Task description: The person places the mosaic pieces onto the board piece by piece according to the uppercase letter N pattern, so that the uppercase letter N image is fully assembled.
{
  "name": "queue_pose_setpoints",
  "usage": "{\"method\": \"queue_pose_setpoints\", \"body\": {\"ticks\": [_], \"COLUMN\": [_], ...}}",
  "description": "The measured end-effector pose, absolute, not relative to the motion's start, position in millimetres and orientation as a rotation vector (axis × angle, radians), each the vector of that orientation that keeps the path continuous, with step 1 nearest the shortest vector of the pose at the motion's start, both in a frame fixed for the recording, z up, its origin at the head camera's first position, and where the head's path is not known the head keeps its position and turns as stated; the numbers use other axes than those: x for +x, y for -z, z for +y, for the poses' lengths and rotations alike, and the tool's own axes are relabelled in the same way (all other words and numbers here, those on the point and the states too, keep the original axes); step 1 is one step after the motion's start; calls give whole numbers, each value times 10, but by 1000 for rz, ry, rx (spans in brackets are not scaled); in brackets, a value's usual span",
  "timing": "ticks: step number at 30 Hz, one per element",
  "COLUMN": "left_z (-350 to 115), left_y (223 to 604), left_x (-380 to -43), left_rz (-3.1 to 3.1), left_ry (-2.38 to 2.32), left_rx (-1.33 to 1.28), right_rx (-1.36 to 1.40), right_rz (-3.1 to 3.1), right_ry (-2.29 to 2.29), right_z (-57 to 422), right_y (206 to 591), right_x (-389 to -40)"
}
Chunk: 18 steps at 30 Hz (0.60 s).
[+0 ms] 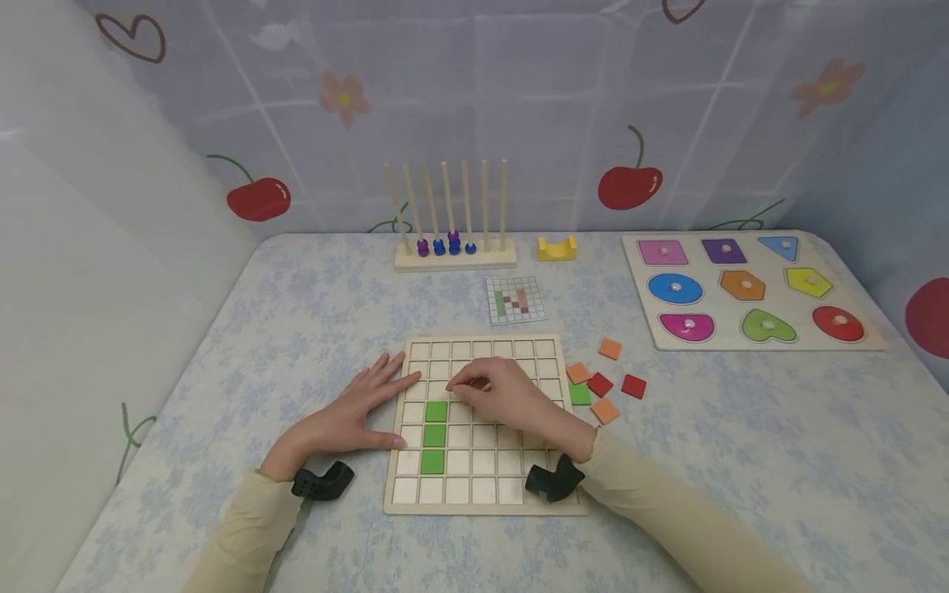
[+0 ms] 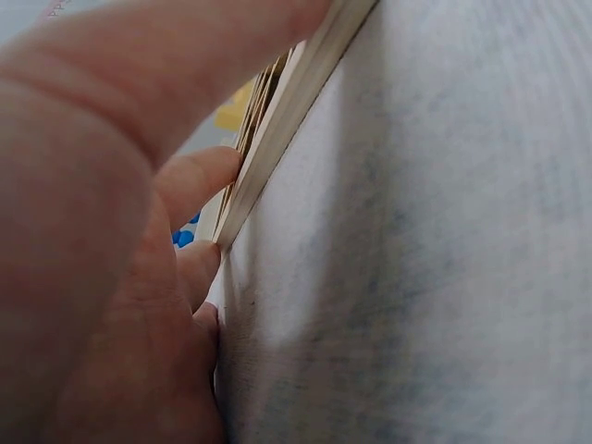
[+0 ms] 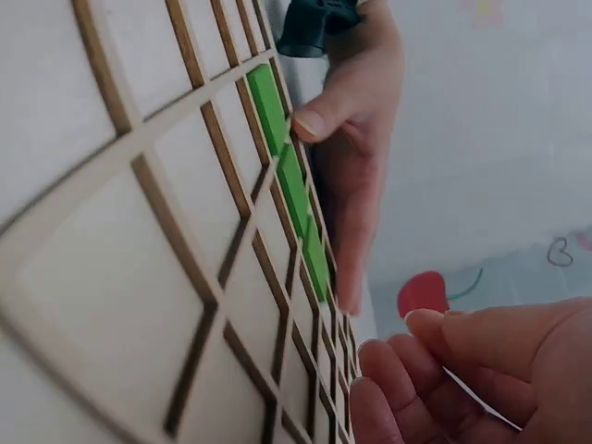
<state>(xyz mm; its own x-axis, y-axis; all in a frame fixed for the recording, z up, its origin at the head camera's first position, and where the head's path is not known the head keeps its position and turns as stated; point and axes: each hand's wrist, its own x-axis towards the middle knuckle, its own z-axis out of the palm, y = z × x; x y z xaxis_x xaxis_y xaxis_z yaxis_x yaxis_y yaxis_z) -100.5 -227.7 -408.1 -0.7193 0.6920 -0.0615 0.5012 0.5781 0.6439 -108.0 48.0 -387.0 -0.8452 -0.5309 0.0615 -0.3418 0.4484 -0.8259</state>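
Note:
A wooden grid board [image 1: 485, 508] lies flat on the table, with three green tiles [image 1: 434, 436] in a column of its cells. My left hand [image 1: 354, 416] lies spread at the board's left side; its thumb and fingertips touch the edge [image 2: 268, 139]. Over the upper left cells hovers my right hand [image 1: 504, 394], thumb and index finger brought together. Something small and reddish shows at those fingertips, but whether it is a tile or skin is unclear. In the right wrist view the right fingertips [image 3: 427, 324] are raised off the grid.
Loose orange [image 1: 610, 349], red [image 1: 633, 385] and green tiles [image 1: 580, 394] lie right of the board. Behind it are a pattern card [image 1: 516, 301], a peg stand with beads [image 1: 455, 260] and a yellow block [image 1: 557, 249]. A shape puzzle [image 1: 756, 309] occupies the back right.

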Motion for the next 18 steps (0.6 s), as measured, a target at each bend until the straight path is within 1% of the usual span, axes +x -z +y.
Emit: {"method": "queue_pose_setpoints", "body": {"ticks": [4,9,13,18], "left_z": [-2271,-2284,-2287,-2279], "left_y": [4089,4096,4098,4099], "left_x": [-1005,-1007,-1008,-1012], "left_rz": [2502,2501,2503,2504], "left_ry": [-888,-882,-877,-887], "left_rx": [994,996,987,987], "right_rx": [-654,-426,-259,-273], "right_rz": [2450,2500,2562,2614], "right_ry": [1461,1512,1498,1438], "right_z": [876,1422,1718,1889], "right_y": [3858,3899,3910,3953], "right_x": [-1087,-1057,-996,-927]}}
